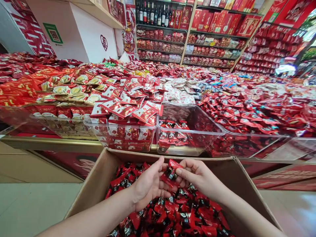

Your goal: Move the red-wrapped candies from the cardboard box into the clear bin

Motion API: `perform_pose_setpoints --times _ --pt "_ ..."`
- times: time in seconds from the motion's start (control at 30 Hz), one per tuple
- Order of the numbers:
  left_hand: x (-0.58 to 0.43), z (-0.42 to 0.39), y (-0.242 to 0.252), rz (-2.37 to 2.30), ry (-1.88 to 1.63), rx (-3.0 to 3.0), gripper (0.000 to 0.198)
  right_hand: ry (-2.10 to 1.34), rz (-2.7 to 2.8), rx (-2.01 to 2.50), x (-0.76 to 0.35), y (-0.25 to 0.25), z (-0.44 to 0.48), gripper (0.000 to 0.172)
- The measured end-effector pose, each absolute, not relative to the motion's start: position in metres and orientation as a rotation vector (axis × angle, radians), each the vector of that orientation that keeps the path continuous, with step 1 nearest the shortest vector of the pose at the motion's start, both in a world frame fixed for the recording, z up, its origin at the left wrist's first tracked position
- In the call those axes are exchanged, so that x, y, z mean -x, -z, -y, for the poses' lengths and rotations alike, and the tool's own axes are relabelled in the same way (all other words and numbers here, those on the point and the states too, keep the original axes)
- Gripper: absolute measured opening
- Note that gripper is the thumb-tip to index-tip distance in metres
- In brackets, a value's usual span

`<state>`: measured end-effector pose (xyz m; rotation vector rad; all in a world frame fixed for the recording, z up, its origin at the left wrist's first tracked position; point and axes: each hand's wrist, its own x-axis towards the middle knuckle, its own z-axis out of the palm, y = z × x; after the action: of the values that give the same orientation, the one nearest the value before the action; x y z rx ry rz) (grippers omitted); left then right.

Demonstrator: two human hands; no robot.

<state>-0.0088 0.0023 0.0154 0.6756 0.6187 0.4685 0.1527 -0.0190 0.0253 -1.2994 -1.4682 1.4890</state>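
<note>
Both of my hands hover over a cardboard box (98,177) filled with red and black wrapped candies (177,214). My left hand (148,184) is curled, fingers closing on a small bunch of these candy packets (171,172). My right hand (197,176) meets it from the right, its fingers pinching the same packets. Right beyond the box stands a clear plastic bin (197,131) holding a shallow layer of the same red and black candies (172,131).
A neighbouring clear bin (118,131) is heaped with red and white packets. Trays of gold and red sweets (69,89) spread across a large display counter. Shelves with red gift boxes and wine bottles (153,13) line the back. A gold counter edge (49,141) runs at left.
</note>
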Motion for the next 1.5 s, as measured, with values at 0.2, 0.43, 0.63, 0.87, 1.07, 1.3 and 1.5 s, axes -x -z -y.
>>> perform_pose_setpoints --times 0.2,0.43,0.63,0.87,1.07,1.3,1.5 --pt "0.01 -0.008 -0.019 -0.639 -0.482 -0.684 0.022 -1.241 1.772 1.286 -0.168 -0.033 0.03 0.016" --pt "0.006 -0.003 -0.031 -0.655 -0.727 -1.235 0.036 -1.56 1.305 1.144 -0.167 -0.024 0.026 0.019" --pt "0.005 -0.002 -0.026 -0.663 -0.757 -1.175 0.045 -1.537 1.352 1.141 -0.159 -0.019 0.027 0.029" --pt "0.005 0.006 -0.025 -0.731 -0.723 -1.449 0.061 -1.381 1.613 1.179 -0.154 -0.021 0.028 0.018" --pt "0.012 0.008 -0.033 -0.683 -0.701 -1.509 0.06 -0.702 1.968 1.237 -0.168 -0.094 0.036 0.013" --pt "0.01 0.008 -0.024 -0.807 -0.482 -1.583 0.022 -0.515 1.871 1.553 -0.194 -0.151 -0.04 0.014" --pt "0.012 0.009 -0.016 -0.82 -0.411 -1.648 0.024 -0.969 2.234 1.688 -0.169 -0.111 -0.109 0.013"
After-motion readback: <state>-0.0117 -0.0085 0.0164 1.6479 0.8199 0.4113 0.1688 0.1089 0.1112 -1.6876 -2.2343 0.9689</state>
